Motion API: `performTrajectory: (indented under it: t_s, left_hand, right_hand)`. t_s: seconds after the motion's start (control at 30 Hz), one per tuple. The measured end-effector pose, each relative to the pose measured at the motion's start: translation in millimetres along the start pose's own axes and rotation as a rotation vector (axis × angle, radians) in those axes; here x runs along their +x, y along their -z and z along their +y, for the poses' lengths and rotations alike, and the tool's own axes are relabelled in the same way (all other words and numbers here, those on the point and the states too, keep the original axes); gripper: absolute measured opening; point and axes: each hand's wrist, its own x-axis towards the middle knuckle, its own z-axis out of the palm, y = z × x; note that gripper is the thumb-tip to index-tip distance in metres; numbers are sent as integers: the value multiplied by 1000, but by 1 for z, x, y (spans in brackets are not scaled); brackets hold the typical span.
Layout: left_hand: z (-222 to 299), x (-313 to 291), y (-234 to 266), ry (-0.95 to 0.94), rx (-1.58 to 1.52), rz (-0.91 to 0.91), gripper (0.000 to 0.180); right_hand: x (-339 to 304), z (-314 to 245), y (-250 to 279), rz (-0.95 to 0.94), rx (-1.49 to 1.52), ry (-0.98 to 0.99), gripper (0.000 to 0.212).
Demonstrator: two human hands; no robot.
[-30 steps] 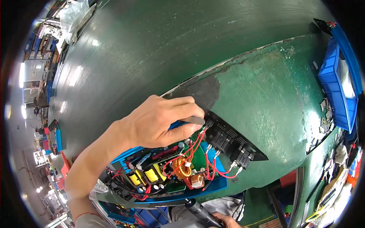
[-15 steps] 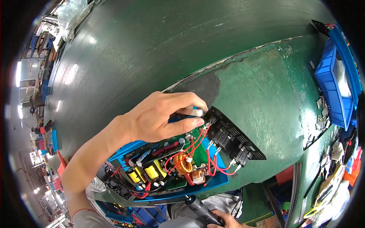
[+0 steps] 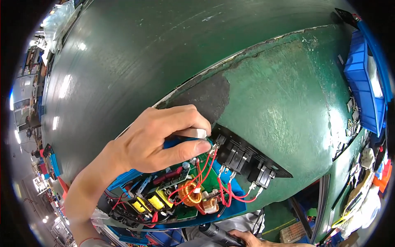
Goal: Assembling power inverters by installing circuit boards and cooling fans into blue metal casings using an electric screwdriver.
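Note:
My left hand (image 3: 158, 138) is closed, thumb and fingertips pinching the left end of a black slotted end panel (image 3: 271, 162). One finger wears a white cover. The panel stands tilted at the right end of an open blue case (image 3: 238, 208); red wires (image 3: 225, 195) run from its sockets into the case. Inside are a copper-wound ring coil (image 3: 190, 195), yellow-wrapped transformers (image 3: 156, 202) and a green circuit board (image 3: 204, 176), partly hidden by my hand. At the lower edge, near my lap, my right hand (image 3: 247, 238) grips a black electric screwdriver (image 3: 217, 234), away from the case.
The case sits on a worn green worktop (image 3: 279, 94) with a raised seam behind it. At the far right stands a blue bin (image 3: 363, 86), with small metal parts (image 3: 353, 123) scattered beside it. White gloves (image 3: 357, 197) lie at the right edge.
My left hand and the panel's left end sit lower and further left in the picture. The screwdriver has swung lower, lying flatter, still in my right hand. The whole view has shifted somewhat.

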Motion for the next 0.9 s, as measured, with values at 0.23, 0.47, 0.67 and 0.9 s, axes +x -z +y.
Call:
performTrajectory:
  t_s: [0.23, 0.47, 0.67, 0.9]
  left_hand:
    - [6, 2, 0, 20, 33, -23, 20]
    - [-3, 2, 0, -89, 90, 20, 20]
    - [39, -44, -1, -11, 440, 462, 30]
    - [106, -166, -98, 212, 564, 382, 24]
  right_hand:
    - [1, 0, 2, -12, -44, -8, 45]
    - [-8, 3, 2, -19, -113, -170, 46]
    - [-14, 24, 5, -15, -113, -76, 42]
    - [-4, 16, -8, 42, -83, -139, 66]
